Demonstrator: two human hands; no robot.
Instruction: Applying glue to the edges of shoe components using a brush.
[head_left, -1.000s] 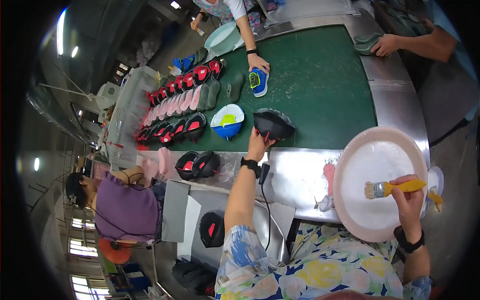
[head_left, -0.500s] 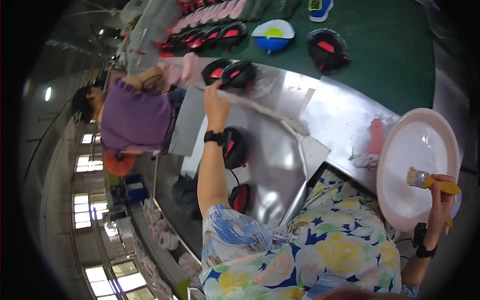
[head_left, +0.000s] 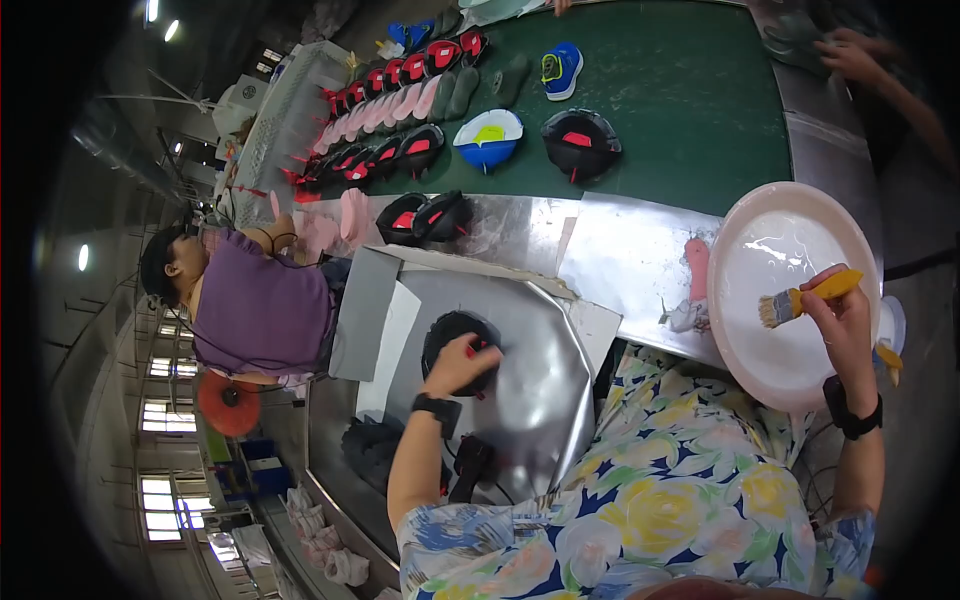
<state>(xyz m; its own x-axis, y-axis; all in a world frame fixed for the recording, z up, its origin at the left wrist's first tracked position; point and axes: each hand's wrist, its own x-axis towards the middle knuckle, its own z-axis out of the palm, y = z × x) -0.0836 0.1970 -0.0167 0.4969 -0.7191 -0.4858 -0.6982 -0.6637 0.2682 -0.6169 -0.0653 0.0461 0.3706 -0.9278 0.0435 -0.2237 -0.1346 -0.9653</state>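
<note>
My left hand is at a black shoe upper with a red lining, on the metal tray. Its fingers curl at the upper's opening, with the thumb to the right. In my right hand is a paintbrush with a yellow handle and pale bristles, held above a large pale basin. White liquid lies in the basin. Below the upper on the tray is another dark piece; its kind is unclear.
Two black-and-red uppers stand on the metal ledge beyond the tray. Rows of uppers and pink insoles line the green table. A pink insole lies beside the basin. A person in purple sits at left; another person's hand shows far right.
My left hand has left the two uppers on the ledge and come back to the upper on the tray. The brush stays in my right hand over the basin. The view has shifted.
</note>
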